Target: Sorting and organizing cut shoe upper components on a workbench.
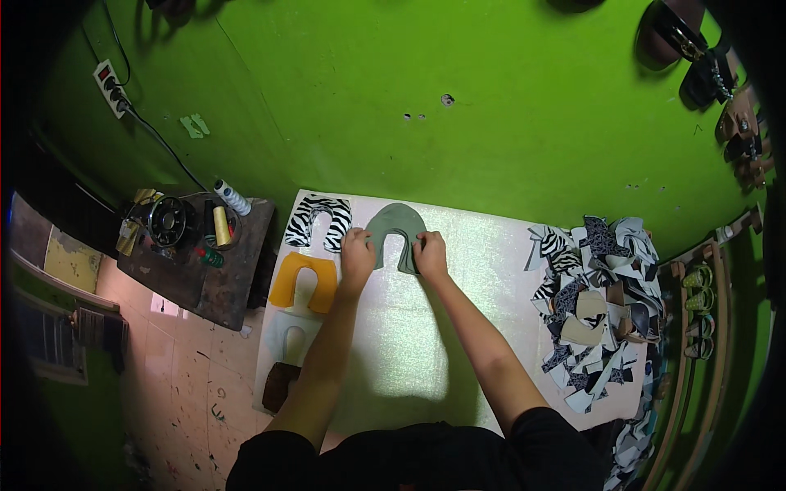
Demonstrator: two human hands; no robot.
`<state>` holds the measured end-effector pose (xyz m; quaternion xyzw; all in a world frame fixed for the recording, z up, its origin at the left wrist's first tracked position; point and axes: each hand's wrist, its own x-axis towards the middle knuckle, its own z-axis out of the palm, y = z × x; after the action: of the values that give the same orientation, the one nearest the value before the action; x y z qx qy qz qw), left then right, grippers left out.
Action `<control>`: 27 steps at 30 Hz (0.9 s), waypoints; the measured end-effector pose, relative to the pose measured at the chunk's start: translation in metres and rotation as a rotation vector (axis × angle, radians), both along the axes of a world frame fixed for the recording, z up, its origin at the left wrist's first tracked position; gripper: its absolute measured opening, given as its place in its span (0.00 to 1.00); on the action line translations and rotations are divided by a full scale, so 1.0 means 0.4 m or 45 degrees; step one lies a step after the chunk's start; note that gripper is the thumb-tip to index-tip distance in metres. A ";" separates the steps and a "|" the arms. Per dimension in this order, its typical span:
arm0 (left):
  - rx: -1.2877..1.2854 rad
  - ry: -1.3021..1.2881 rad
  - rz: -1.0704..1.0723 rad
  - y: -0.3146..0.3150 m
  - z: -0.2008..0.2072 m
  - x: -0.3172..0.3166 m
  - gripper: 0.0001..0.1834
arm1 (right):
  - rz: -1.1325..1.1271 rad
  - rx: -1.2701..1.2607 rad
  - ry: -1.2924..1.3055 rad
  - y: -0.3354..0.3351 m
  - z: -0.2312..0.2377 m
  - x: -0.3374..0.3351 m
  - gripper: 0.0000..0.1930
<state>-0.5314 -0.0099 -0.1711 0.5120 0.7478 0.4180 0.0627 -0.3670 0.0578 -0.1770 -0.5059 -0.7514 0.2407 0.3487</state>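
Note:
A sage-green U-shaped piece, apparently a soft stack of fabric or leather, lies on the pale table with its curve toward the wall. My left hand pinches the end of its left leg. On the other leg, the fingers of my right hand are curled round the edge. Left of my left hand lies a zebra-striped U-shaped piece. Nearer to me in the same column come a yellow U-shaped piece, a white U-shaped piece and a dark brown piece, partly covered by my left forearm.
Heaped offcuts cover the table's right side. Beyond the table's left edge stands a dark bench with a black wheel and thread cones. Sandals sit on a wooden rack at right. The green wall bounds the far side.

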 end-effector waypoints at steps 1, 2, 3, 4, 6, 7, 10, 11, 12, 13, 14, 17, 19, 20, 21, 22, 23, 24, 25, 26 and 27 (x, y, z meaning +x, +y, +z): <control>0.041 0.201 0.013 -0.011 0.029 0.022 0.11 | -0.002 0.000 0.000 -0.019 0.030 -0.003 0.10; 0.082 0.403 0.025 -0.018 0.046 0.037 0.11 | -0.021 0.024 -0.189 -0.041 0.060 -0.007 0.12; 0.086 0.406 0.027 -0.026 0.046 0.042 0.11 | -0.038 0.051 -0.375 -0.059 0.085 -0.008 0.15; -0.074 0.335 -0.051 -0.032 0.042 0.047 0.11 | -0.038 0.055 -0.372 -0.064 0.084 -0.005 0.15; -0.228 0.266 -0.125 -0.041 0.033 0.050 0.12 | 0.105 -0.125 -0.458 -0.069 0.079 0.002 0.19; -0.323 0.174 -0.163 -0.045 0.026 0.050 0.13 | 0.107 -0.120 -0.455 -0.071 0.080 0.008 0.19; -0.367 0.189 -0.205 -0.065 0.041 0.068 0.15 | 0.171 -0.075 -0.389 -0.084 0.091 0.045 0.20; -0.321 0.295 -0.211 -0.073 0.052 0.081 0.15 | 0.209 -0.070 -0.312 -0.099 0.094 0.067 0.19; -0.312 0.301 -0.212 -0.085 0.064 0.099 0.15 | 0.242 -0.059 -0.234 -0.116 0.101 0.091 0.19; -0.316 0.246 -0.225 -0.097 0.074 0.119 0.16 | 0.237 -0.050 -0.228 -0.130 0.093 0.117 0.19; -0.321 0.192 -0.240 -0.110 0.082 0.143 0.16 | 0.238 -0.033 -0.172 -0.150 0.083 0.145 0.18; -0.282 0.136 -0.423 -0.167 0.078 0.231 0.15 | 0.211 -0.105 -0.069 -0.229 0.066 0.238 0.15; -0.292 0.092 -0.559 -0.201 0.063 0.317 0.14 | 0.169 -0.145 -0.069 -0.278 0.058 0.318 0.15; -0.314 0.085 -0.641 -0.217 0.059 0.361 0.14 | 0.130 -0.192 -0.058 -0.300 0.053 0.359 0.14; -0.336 0.078 -0.705 -0.234 0.070 0.410 0.14 | 0.086 -0.240 -0.048 -0.318 0.051 0.404 0.14; -0.322 0.050 -0.769 -0.248 0.072 0.458 0.14 | 0.061 -0.242 -0.047 -0.329 0.043 0.450 0.14; -0.316 0.064 -0.833 -0.259 0.063 0.507 0.14 | -0.012 -0.236 -0.021 -0.337 0.031 0.498 0.14; -0.314 0.078 -0.893 -0.271 0.070 0.550 0.14 | -0.081 -0.233 0.007 -0.351 0.034 0.537 0.13; -0.469 -0.048 -0.981 -0.275 0.092 0.589 0.14 | -0.152 -0.226 0.031 -0.362 0.040 0.582 0.13; -0.476 -0.047 -1.006 -0.281 0.086 0.629 0.14 | -0.207 -0.228 0.030 -0.369 0.042 0.625 0.13; -0.388 -0.031 -1.039 -0.286 0.088 0.672 0.13 | -0.253 -0.217 0.035 -0.375 0.042 0.670 0.13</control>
<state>-0.2627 -0.1245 -0.1357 0.7454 0.5366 0.2499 0.3065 -0.0991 -0.0921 -0.1602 -0.6023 -0.6695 0.2749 0.3368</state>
